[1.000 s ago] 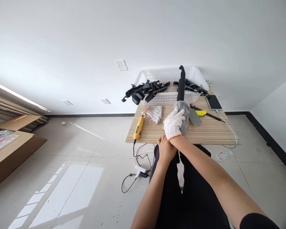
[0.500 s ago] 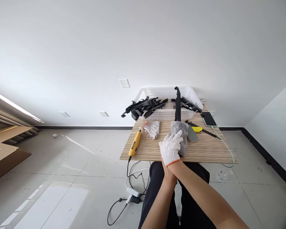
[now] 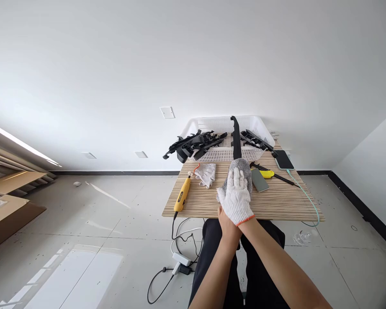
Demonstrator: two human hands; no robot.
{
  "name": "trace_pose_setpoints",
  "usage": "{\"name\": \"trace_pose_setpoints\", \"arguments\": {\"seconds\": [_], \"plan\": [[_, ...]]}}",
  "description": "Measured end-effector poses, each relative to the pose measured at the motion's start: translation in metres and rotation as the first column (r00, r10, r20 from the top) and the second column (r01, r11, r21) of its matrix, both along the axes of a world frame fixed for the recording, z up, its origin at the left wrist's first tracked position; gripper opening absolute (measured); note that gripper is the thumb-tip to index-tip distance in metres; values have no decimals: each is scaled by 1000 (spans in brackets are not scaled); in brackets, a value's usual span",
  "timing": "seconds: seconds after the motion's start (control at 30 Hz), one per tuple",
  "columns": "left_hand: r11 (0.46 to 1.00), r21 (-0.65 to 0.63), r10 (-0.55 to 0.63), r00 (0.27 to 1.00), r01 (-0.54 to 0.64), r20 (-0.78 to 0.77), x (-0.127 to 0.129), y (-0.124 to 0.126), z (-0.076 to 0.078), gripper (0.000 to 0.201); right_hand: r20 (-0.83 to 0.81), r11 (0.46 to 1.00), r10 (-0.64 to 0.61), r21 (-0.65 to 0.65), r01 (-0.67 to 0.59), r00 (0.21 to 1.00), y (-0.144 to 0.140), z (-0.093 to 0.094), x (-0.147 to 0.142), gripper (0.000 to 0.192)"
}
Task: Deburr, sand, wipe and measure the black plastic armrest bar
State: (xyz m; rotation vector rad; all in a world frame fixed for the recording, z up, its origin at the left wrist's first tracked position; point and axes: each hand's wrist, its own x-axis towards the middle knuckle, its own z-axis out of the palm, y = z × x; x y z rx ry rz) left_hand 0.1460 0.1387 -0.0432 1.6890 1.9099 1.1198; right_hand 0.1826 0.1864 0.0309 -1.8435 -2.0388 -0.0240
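My right hand [image 3: 238, 199], in a white knitted glove with an orange cuff, presses a grey cloth [image 3: 244, 165] over a long black plastic strip [image 3: 236, 139]. Its fingers lie close together across the cloth, thumb out to the left. Bare and just below, my left hand [image 3: 227, 225] is closed around the strip's near end, which the glove and wrist hide. The strip's far end points up over a white plastic basket [image 3: 209, 153]. Beside the cloth, on the right, is a grey-green flat piece [image 3: 260, 180].
More black plastic parts [image 3: 196, 143] lie across the basket. The striped table [image 3: 193, 208] also bears a yellow rotary tool [image 3: 182, 195], a spare white glove [image 3: 206, 174], a yellow-handled tool [image 3: 266, 174] and a phone [image 3: 283, 159] with a cable. Cords [image 3: 183, 259] lie on the floor.
My right hand has slid forward over the cloth, its fingers now straighter. The strip and cloth have shifted slightly left. My left hand still grips the near end.
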Motion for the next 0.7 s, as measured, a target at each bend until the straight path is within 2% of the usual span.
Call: {"name": "trace_pose_setpoints", "arguments": {"seconds": [0.13,0.3,0.47,0.6,0.7], "plan": [[999,-37,-39,978,32,-207,0,2,13,8,62,994,80,67,-84,995,42,-2,9,72],[999,-2,-36,988,36,-148,-4,7,15,17,52,974,125,182,-132,991,81,5,15,79],[998,34,-43,990,47,-131,-5,7,13,18,86,961,164,212,-179,983,114,22,17,77],[998,44,-31,987,38,-158,-4,4,14,18,114,962,149,214,-170,982,114,30,13,77],[997,55,-44,986,53,-162,-5,4,15,12,97,980,102,161,-116,990,87,25,6,79]]}}
